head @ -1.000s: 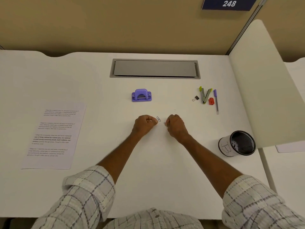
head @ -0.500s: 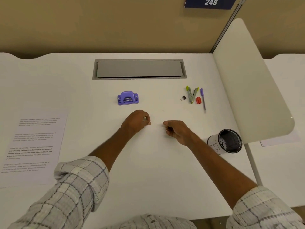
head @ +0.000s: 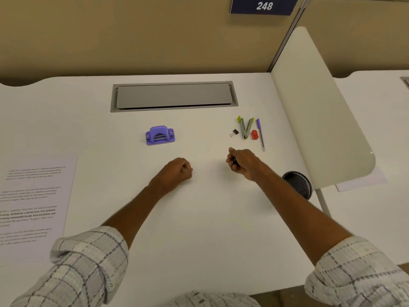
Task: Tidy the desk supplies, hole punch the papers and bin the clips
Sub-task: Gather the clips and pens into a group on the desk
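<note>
Two fists on the counter (head: pixel 199 218) | left hand (head: pixel 176 172) curled tight, something small and pale pinched at the fingertips, likely a clip | right hand (head: pixel 242 161) curled on a small dark thing, cannot tell what | clips: light, springy, slippery, pinch flat sides | bin (head: pixel 298 185) near right; binder clip (head: pixel 234 132) far right; papers (head: pixel 33 207) left; punch (head: pixel 160 135) far centre.

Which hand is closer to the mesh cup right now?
Right. The right hand is just up-left of the mesh cup, its forearm passing beside it; the left hand rests farther left, mid-desk.
</note>
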The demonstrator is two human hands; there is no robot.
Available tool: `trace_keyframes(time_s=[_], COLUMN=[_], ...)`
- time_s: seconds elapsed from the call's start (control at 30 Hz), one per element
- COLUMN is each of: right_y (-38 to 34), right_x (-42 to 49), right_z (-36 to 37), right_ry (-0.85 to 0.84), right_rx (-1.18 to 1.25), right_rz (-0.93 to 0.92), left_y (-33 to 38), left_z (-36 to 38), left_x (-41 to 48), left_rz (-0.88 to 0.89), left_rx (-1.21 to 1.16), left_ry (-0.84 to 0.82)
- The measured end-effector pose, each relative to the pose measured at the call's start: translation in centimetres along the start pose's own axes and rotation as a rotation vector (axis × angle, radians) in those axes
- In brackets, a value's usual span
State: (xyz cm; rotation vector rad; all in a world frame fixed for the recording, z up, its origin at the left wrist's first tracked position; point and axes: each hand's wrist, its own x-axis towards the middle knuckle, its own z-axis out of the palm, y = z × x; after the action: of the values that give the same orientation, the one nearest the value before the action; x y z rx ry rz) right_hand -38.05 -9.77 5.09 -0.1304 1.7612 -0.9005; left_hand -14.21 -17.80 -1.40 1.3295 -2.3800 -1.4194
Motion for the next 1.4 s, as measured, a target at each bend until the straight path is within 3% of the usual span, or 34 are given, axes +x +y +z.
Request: trace_keyframes(time_s=[0.13, 0.23, 0.3, 0.5, 0.87, 1.17, 1.4], right_y=[-2.3, -4.0, -5.1, -7.0, -7.4, -7.8, -7.2], right_x=[0.3, 1.1, 1.9, 5.3, 9.3, 10.1, 9.4], right_z=[-2.6, -4.9, -6.4, -10.8, -14.3, -14.2, -13.6], right_ry=[-0.013, 0.021, 0.068, 0.213, 0.186, 0.252, 0.224], right_rx=[0.026, 0.026, -0.001, -0.044, -0.231, -0.409, -0.504], right_rz=[-0.019, -0.054, -0.080, -0.117, -0.140, -0.255, -0.273], left_y=[2.5, 5.6, 7.4, 12.1, 14.7, 13.0, 13.3], left_z=[1.1, 1.7, 2.2, 3.5, 3.5, 3.8, 3.7], left_x=[0.9, 2.3, 3.6, 8.1, 16.8, 18.3, 17.6], left_rz=[-0.170, -0.354, -0.375, -0.347, -0.409, -0.305, -0.187], left_rx=[-0.410, -1.009, -1.155, -1.184, -1.030, -1.136, -0.992], left_ry=[0.189, 0.129, 0.093, 0.090, 0.152, -0.024, -0.046])
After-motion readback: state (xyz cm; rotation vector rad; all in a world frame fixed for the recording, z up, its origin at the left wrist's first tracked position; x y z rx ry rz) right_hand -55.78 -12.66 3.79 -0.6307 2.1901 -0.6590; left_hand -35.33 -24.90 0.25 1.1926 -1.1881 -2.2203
